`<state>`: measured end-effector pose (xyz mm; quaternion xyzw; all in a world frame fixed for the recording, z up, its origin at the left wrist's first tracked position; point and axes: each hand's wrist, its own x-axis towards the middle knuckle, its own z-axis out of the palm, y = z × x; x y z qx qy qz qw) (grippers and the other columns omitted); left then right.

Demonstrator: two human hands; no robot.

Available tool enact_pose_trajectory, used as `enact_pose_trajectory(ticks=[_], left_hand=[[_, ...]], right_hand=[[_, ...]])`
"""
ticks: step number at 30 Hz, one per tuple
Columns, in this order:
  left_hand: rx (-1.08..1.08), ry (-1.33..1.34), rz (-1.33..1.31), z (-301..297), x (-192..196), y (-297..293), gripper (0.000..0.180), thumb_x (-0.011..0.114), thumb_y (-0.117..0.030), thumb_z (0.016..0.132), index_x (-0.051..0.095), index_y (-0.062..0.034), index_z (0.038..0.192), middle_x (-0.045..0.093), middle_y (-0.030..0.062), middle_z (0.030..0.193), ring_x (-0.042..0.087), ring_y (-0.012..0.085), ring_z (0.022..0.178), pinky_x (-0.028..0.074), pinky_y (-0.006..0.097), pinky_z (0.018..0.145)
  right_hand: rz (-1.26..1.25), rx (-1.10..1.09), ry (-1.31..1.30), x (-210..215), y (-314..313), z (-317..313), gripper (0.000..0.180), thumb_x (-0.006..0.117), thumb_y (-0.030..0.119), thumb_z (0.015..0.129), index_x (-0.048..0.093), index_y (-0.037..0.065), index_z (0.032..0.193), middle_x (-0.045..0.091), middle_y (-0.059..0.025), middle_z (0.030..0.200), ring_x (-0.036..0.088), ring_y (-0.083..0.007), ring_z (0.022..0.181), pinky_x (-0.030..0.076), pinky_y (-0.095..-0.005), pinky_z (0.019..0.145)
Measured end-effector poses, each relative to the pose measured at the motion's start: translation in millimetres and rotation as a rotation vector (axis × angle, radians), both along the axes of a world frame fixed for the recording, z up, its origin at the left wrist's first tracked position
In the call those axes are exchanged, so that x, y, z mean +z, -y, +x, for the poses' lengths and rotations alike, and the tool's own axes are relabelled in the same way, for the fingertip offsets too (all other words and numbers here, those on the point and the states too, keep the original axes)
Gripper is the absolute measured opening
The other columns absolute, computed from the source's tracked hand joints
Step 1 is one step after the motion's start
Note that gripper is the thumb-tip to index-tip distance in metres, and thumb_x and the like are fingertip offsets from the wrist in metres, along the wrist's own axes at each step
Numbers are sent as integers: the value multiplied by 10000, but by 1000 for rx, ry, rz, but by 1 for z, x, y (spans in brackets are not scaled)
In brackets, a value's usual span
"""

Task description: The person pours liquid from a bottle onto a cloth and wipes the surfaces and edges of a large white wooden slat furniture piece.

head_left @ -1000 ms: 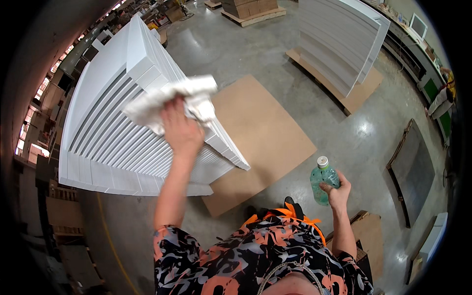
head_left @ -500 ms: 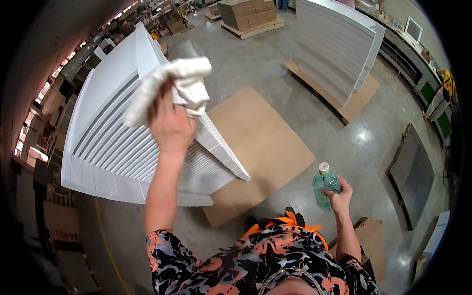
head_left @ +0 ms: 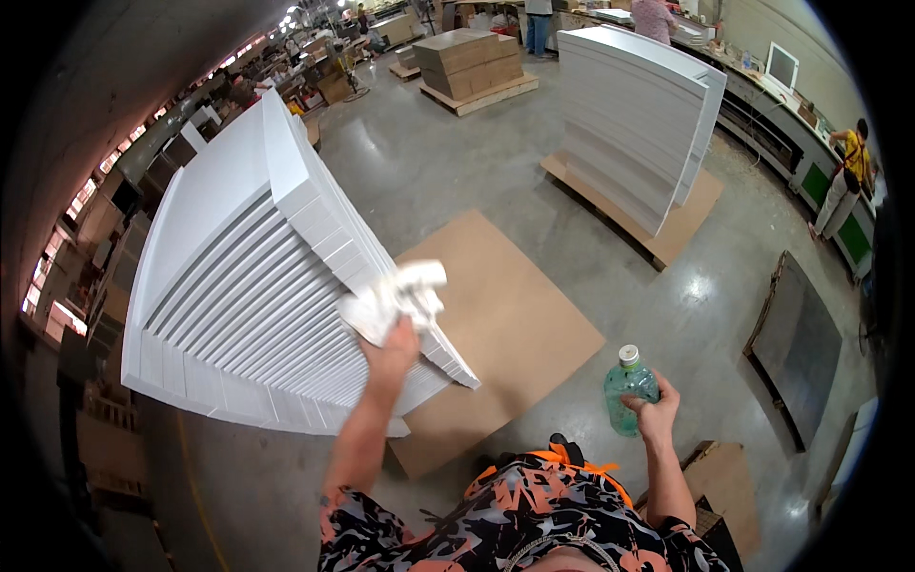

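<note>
Rag [head_left: 396,300]: white, gripped by left hand [head_left: 389,351], pressed on stacked white panels [head_left: 238,305]. Bottle [head_left: 629,389]: green, clasped in right hand [head_left: 653,415], right of panels.

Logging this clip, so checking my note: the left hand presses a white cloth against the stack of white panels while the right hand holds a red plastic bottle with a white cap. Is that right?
Not quite. The bottle in the right hand is green and see-through, not red, as the head view shows. The rest stands: its cap is white, and the left hand presses a white cloth against the stack of white panels.
</note>
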<state>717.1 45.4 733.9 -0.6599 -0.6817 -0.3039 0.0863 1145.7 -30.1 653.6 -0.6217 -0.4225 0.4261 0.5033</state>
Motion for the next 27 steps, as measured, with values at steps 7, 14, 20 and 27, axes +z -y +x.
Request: enact_pose_trajectory(ticks=[7, 14, 20, 27], left_hand=[[132, -704, 479, -16, 143, -28, 433, 590, -84, 730, 613, 78, 1132, 466, 224, 1412, 418, 434, 1306, 288, 582, 1112], [66, -58, 19, -16, -58, 2, 402, 608, -150, 790, 629, 24, 1152, 584, 214, 1262, 498, 427, 1230, 329, 596, 1071], [157, -522, 152, -19, 4, 4, 440, 598, -166, 805, 616, 2, 1211, 579, 199, 1290, 514, 401, 1231, 327, 571, 1092], [110, -693, 528, -13, 165, -26, 413, 601, -112, 720, 617, 76, 1087, 467, 199, 1431, 420, 403, 1324, 297, 537, 1129]], right_hand=[[-44, 1, 54, -14, 3, 2, 446, 711, -110, 630, 673, -30, 1067, 694, -54, 931, 648, -156, 851, 519, -314, 816], [-63, 48, -2, -4, 5, -17, 451, 703, -114, 632, 678, -25, 1073, 698, -58, 938, 651, -160, 854, 520, -316, 822], [4, 25, 35, 0, -4, -9, 456, 705, -112, 633, 678, -25, 1080, 694, -54, 933, 647, -155, 846, 516, -310, 814], [-14, 61, 9, 2, -1, -20, 446, 713, -100, 640, 678, -19, 1077, 689, -43, 918, 641, -148, 840, 512, -303, 810]])
